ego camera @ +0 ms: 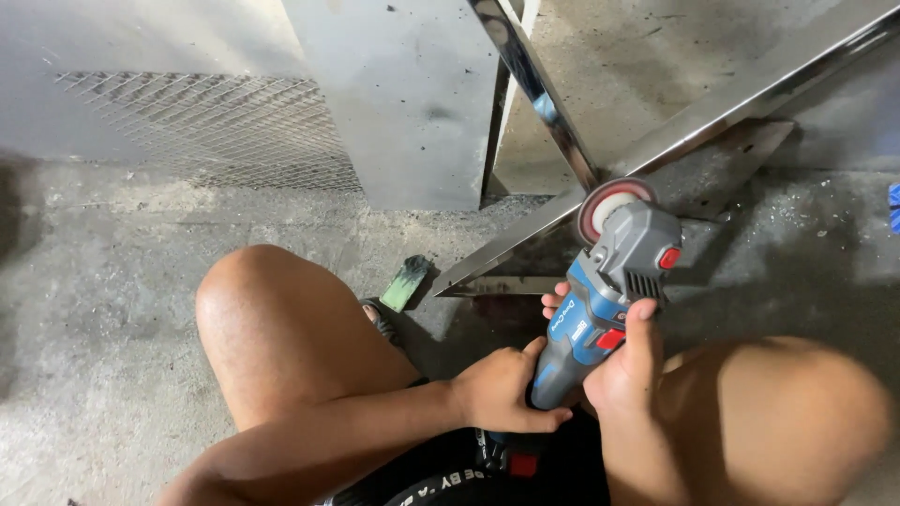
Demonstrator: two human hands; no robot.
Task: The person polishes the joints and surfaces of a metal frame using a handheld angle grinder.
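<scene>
Both my hands grip a blue and grey angle grinder (600, 300). My left hand (502, 389) wraps the rear of its body near the battery. My right hand (623, 361) clasps the middle of the body, thumb along the side by a red switch. The grinder's round disc (609, 204) with a red rim points away from me and sits against a shiny steel rail (712, 117) that runs diagonally from lower left to upper right. A second polished steel bar (539, 89) meets that rail just left of the disc.
I am squatting on a dusty concrete floor (112, 309), with my left knee (262, 309) and right knee (797, 403) on either side. A small green block (406, 281) lies by my foot. A grey metal panel (403, 94) and wire mesh (216, 126) stand behind.
</scene>
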